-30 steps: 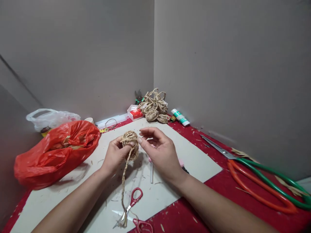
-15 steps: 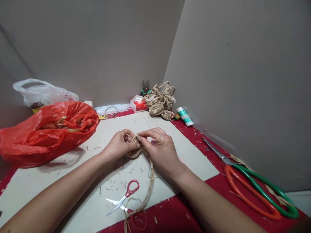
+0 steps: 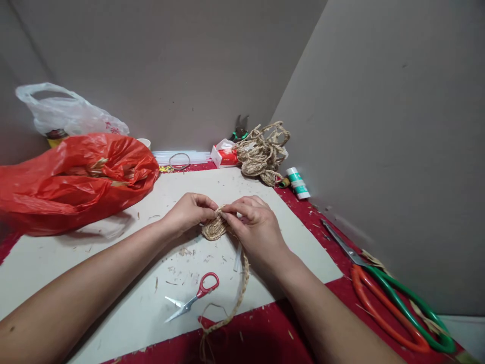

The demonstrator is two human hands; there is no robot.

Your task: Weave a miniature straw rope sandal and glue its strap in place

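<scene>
A small coiled piece of braided straw (image 3: 215, 228) is held up between my two hands over the pale sheet. My left hand (image 3: 191, 215) pinches its upper left edge with thumb and forefinger. At the top right edge, my right hand (image 3: 255, 222) grips the braid between thumb and fingertips. A loose tail of straw braid (image 3: 243, 288) hangs from beneath the right hand and curves down to the front edge, ending in frayed strands. Small red-handled scissors (image 3: 197, 297) lie open on the sheet below the hands. A glue stick or clear rod (image 3: 238, 258) is partly hidden near the right hand.
A red plastic bag (image 3: 79, 182) with straw is at left, a white bag (image 3: 71, 114) behind it. Bundled braid (image 3: 261, 151), a red-white box (image 3: 224, 154), pliers (image 3: 240, 129) and a thread spool (image 3: 298, 183) stand at the back. Large orange-green shears (image 3: 390, 293) lie right.
The camera view has shifted slightly. The coil has tilted and shows more of its flat face below my fingers, and both hands still pinch its top edge.
</scene>
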